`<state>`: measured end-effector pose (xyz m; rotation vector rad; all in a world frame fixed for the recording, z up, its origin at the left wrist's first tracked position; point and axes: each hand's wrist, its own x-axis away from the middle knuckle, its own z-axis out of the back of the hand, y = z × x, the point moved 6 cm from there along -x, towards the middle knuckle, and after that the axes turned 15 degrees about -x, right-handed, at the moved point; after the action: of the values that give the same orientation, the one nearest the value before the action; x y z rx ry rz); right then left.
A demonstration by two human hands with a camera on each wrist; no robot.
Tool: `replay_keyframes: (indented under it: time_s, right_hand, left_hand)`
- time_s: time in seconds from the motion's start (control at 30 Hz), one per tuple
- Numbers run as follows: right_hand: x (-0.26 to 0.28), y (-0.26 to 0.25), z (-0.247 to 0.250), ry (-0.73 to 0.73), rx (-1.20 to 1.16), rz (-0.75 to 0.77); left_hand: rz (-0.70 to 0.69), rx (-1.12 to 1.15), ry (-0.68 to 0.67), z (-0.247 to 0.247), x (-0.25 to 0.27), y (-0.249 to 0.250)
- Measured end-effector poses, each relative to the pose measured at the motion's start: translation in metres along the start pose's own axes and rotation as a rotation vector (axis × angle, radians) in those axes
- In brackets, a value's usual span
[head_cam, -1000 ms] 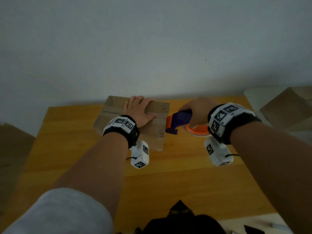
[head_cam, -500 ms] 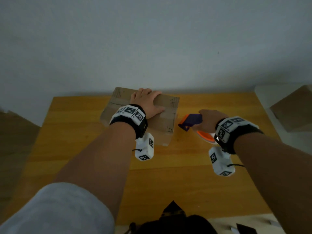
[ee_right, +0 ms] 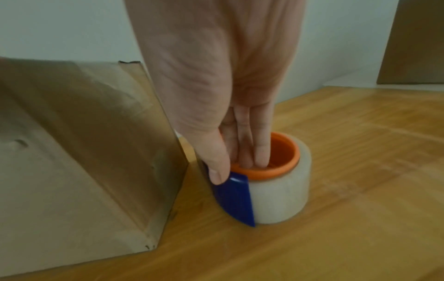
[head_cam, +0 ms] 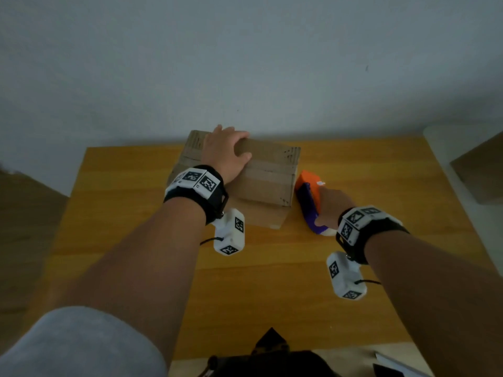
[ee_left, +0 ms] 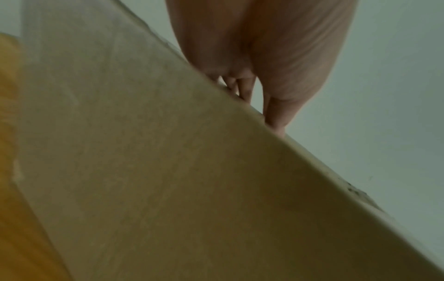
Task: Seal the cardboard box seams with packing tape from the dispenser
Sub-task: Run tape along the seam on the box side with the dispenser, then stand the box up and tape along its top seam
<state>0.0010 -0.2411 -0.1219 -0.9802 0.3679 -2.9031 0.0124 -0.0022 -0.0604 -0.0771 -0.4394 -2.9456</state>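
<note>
Cardboard: box (head_cam: 261,180) sits at the far middle of the wooden table (head_cam: 136,213), flaps down, clear tape strip along the top seam.
Left hand (head_cam: 226,153): flat on the box top, fingers (ee_left: 276,116) curled over the far edge.
Right hand (ee_right: 216,79): holds tape dispenser (ee_right: 264,182); 3 fingers inside the orange core, thumb on the blue blade guard.
Dispenser: on the table, just beside the box's right side.
</note>
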Motion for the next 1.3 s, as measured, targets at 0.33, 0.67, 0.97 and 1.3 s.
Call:
replay_keyframes:
  time_s: [0.33, 0.67, 0.97, 1.3]
  right_hand:
    - [0.003, -0.032, 0.054, 0.241, -0.786, -0.017]
    - [0.003, -0.076, 0.043, 0.162, -0.659, -0.078]
    - [0.006, -0.090, 0.059, 0.172, -0.665, -0.035]
    - [0.005, -0.072, 0.071, 0.330, -0.324, -0.024]
  left_hand:
    - [0.414, 0.166, 0.019, 0.026, 0.010, -0.066]
    - [0.477, 0.089, -0.298, 0.007, 0.021, -0.083]
    - [0.463, 0.308, -0.295, 0.005, 0.024, -0.072]
    - [0.274, 0.056, -0.228, 0.025, -0.003, -0.076]
